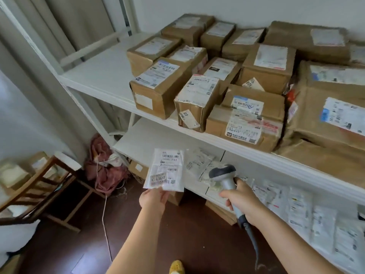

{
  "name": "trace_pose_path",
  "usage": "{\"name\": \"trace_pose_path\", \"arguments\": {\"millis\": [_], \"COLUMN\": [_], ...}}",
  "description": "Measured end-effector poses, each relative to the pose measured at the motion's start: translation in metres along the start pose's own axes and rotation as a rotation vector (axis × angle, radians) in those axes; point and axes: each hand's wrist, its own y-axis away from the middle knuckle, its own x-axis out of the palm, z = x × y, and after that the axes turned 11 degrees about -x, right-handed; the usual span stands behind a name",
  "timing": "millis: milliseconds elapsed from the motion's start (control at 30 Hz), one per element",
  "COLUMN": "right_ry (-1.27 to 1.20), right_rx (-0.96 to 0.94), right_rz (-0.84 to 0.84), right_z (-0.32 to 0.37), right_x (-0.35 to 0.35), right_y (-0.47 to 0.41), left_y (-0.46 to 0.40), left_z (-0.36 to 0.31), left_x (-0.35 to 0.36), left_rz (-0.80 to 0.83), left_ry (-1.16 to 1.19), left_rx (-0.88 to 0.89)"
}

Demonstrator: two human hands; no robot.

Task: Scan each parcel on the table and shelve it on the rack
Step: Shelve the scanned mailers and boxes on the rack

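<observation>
White metal rack [197, 138] fills right side; brown cardboard boxes [199, 99] crowd upper shelf, flat white mailers [296, 206] line lower shelf. Wooden chair [39, 186] at left, crumpled pink bag [104, 169] beside rack leg. Left hand [153, 198] pinches small white plastic parcel [165, 169] by bottom edge, label upward, before lower shelf. Right hand [244, 202], fingers wrapped around grey handheld barcode scanner [225, 178], just beside parcel.

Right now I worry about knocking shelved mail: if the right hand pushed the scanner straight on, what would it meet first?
Probably the flat white parcels on the lower shelf just beyond the scanner in the right hand; depth is uncertain.
</observation>
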Motion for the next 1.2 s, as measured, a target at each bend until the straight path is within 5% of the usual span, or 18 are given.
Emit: {"name": "trace_pose_path", "arguments": {"millis": [433,567,667,767,1200], "right_ry": [0.053,0.052,0.016,0.003,-0.184], "right_rx": [0.001,-0.010,-0.005,0.029,0.204], "right_rz": [-0.084,-0.114,-0.137,-0.151,-0.255], "right_z": [-0.084,-0.116,-0.128,-0.127,-0.067], "right_x": [0.051,0.054,0.048,0.040,-0.049], "right_y": [-0.191,-0.233,-0.243,-0.232,-0.039], "left_y": [-0.247,-0.311,-0.324,-0.311,-0.052], "left_z": [-0.008,0.001,0.007,0.006,0.058], "left_x": [0.096,0.120,0.131,0.135,0.184], "left_rz": [0.162,0.194,0.135,0.063,0.345], "left_ry": [-0.065,0.051,-0.292,-0.365,-0.656], "left_rx": [-0.107,-0.267,-0.098,-0.178,-0.328]}}
